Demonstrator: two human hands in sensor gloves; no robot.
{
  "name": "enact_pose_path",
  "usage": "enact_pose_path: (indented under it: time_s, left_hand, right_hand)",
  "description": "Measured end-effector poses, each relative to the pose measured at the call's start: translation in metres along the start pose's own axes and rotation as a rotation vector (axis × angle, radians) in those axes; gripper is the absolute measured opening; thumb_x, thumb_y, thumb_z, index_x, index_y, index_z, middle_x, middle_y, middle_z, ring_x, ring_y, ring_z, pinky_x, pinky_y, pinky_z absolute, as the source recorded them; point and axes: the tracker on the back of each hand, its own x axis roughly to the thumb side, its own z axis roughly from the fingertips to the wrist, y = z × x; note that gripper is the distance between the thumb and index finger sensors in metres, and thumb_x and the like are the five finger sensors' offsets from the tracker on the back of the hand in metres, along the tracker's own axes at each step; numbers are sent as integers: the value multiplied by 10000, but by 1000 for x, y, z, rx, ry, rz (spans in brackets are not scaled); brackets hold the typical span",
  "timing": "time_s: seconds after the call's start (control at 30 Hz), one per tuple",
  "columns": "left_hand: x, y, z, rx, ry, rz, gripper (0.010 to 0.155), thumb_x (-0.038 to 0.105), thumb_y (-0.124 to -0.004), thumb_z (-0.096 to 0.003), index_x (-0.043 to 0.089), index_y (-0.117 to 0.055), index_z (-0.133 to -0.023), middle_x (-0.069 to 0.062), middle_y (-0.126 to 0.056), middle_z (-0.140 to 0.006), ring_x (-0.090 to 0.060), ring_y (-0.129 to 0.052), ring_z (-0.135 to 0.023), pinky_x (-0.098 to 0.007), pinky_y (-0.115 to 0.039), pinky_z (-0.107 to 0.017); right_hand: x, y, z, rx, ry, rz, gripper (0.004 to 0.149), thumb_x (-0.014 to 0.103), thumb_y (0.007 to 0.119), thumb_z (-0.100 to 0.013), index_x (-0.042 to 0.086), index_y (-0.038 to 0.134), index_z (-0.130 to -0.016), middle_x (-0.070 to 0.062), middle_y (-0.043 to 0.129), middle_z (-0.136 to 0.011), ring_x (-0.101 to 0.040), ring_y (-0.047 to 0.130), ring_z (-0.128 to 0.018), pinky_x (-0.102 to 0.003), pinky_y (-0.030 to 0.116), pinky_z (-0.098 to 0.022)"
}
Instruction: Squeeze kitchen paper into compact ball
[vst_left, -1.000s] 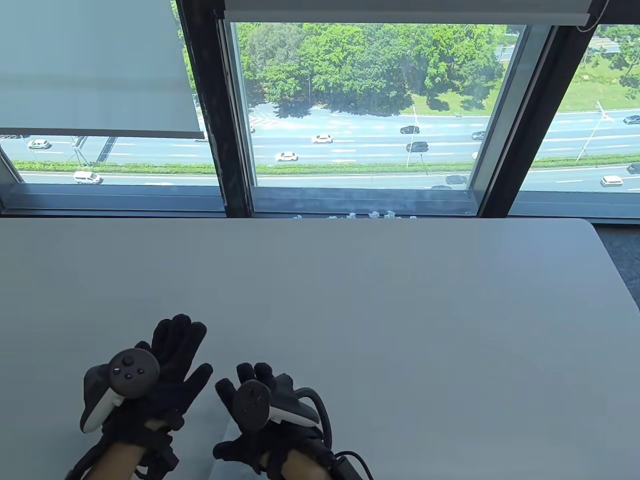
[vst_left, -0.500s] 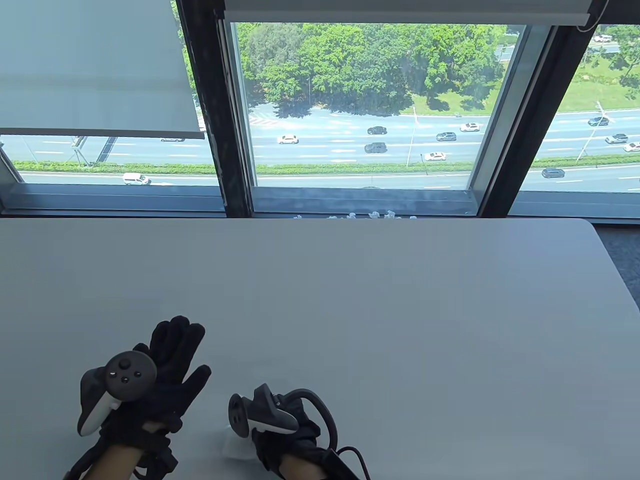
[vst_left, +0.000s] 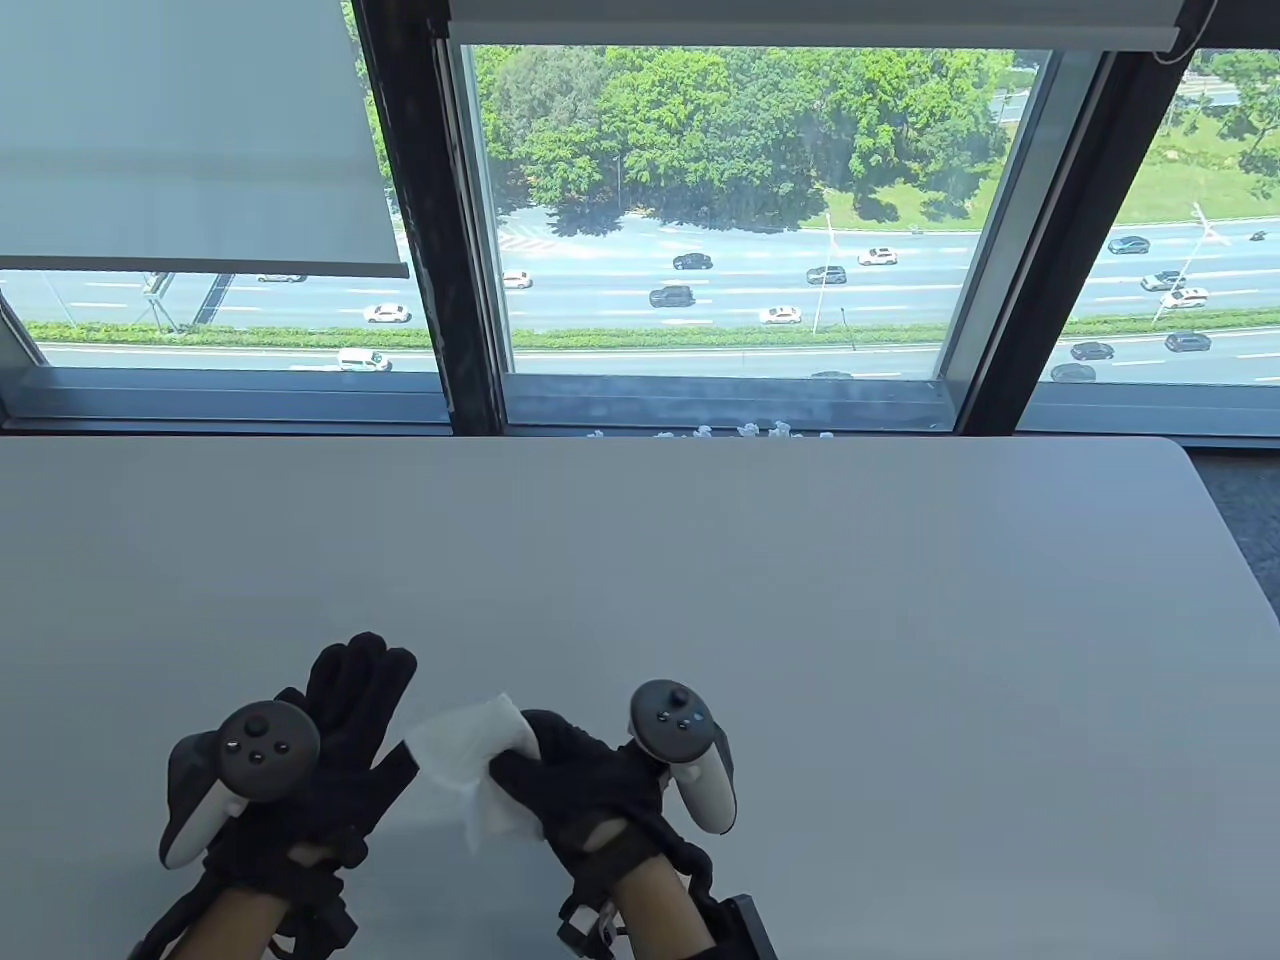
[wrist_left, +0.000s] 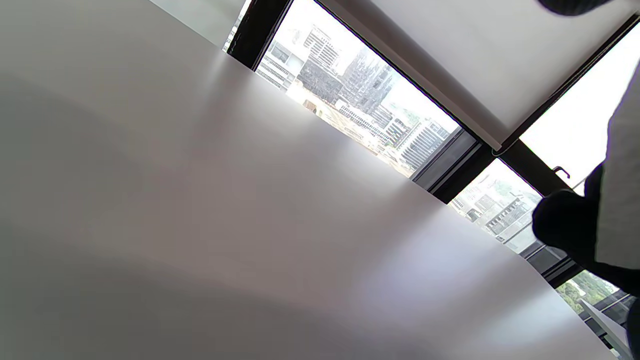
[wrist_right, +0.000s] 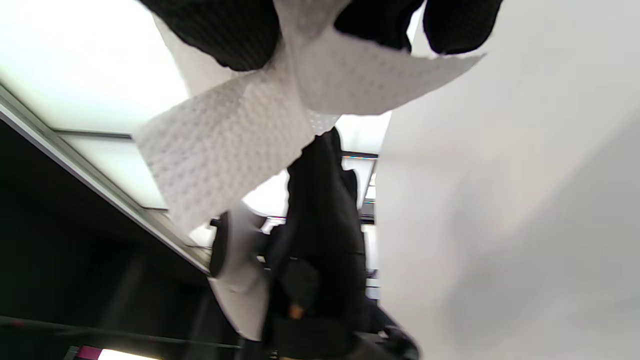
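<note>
Pinching the kitchen paper (vst_left: 470, 765), the right hand's (vst_left: 590, 790) fingers (vst_left: 520, 765) grip it — left hand (vst_left: 330, 760) relaxed.

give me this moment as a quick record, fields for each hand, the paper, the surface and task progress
left hand: left hand lies near the table's near edge, fingers straight, holding nothing
right hand: right hand grips one side of the kitchen paper, fingers curled round it
paper: white, embossed, still a loose sheet, only gathered at the grip; lies between the hands, its far edge close to the left hand
surface: grey table, by a window
progress: paper picked up, not yet squeezed into a ball
</note>
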Motion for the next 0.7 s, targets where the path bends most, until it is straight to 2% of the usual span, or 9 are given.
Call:
enact_pose_path:
  time_s: [0.1, 0.2, 0.3, 0.37, 0.5, 0.57, 0.6, 0.67, 0.7]
  left_hand:
    - [12, -3, 5, -40, -122, 15, 852, 867, -607, -413, 764, 6, -994, 395, 178, -1207, 12, 157, -1227, -490, 18, -929]
    - [34, -11, 14, -115, -332, 56, 1007, 883, -723, -368, 759, 115, -910, 359, 292, -1138, -19, 183, -1225, -533, -45, -952]
    - [51, -20, 21, -99, -371, -97, 1114, 857, -809, -354, 724, 155, -896, 311, 271, -1159, -67, 72, -1271, -559, -187, -974]
    - [56, -25, 22, -85, -364, -132, 1109, 824, -827, -379, 721, 135, -920, 327, 214, -1198, -67, -23, -1296, -549, -255, -981]
    - [59, -27, 22, -36, -330, -162, 982, 737, -816, -479, 733, 29, -979, 354, -9, -1222, 26, -292, -1238, -468, -346, -994]
    - [61, -21, 22, 15, -306, -165, 837, 689, -808, -513, 678, -150, -1029, 280, -341, -1182, 54, -574, -1073, -412, -482, -965]
    - [60, -17, 22, 47, -284, -145, 737, 654, -799, -537, 656, -245, -1024, 274, -452, -1134, 46, -658, -1000, -390, -540, -941]
    - [54, -12, 20, 77, -241, -150, 646, 638, -785, -549, 658, -328, -1006, 280, -547, -1083, 46, -730, -924, -370, -596, -914]
    - [52, -11, 20, 73, -239, -125, 622, 624, -789, -557, 647, -356, -1003, 272, -554, -1080, 37, -734, -920, -377, -599, -908]
  right_hand:
    - [-3, 0, 1, -22, 29, 20, 395, 446, 687, -599, 371, 586, -973, 62, 680, -942, -122, 816, -795, -496, 585, -774]
    - [-12, 5, -3, 3, 100, 22, 392, 448, 685, -603, 368, 586, -974, 60, 681, -939, -124, 818, -792, -497, 584, -773]
    - [-16, 16, -6, 97, 105, -78, 393, 453, 678, -606, 371, 577, -977, 63, 673, -947, -122, 813, -801, -499, 576, -778]
    - [-14, 21, -7, 143, 83, -124, 395, 458, 674, -607, 376, 571, -979, 69, 667, -952, -120, 806, -812, -502, 565, -784]
    - [-13, 28, -8, 172, 77, -130, 400, 470, 650, -610, 378, 550, -987, 75, 651, -966, -121, 792, -838, -503, 551, -791]
    - [-14, 33, -9, 181, 99, -122, 404, 478, 633, -613, 353, 544, -988, 59, 612, -1003, -158, 747, -900, -514, 529, -793]
    - [-15, 36, -9, 195, 112, -100, 430, 528, 618, -602, 375, 525, -993, 61, 586, -1031, -167, 730, -930, -527, 523, -793]
    - [-13, 50, -8, 263, 107, -168, 726, 700, 602, -546, 289, 318, -1073, -55, 370, -1110, -276, 572, -1035, -568, 489, -786]
    - [-12, 53, -8, 267, 102, -172, 812, 725, 602, -534, 254, 238, -1087, -86, 296, -1116, -299, 535, -1052, -574, 483, -784]
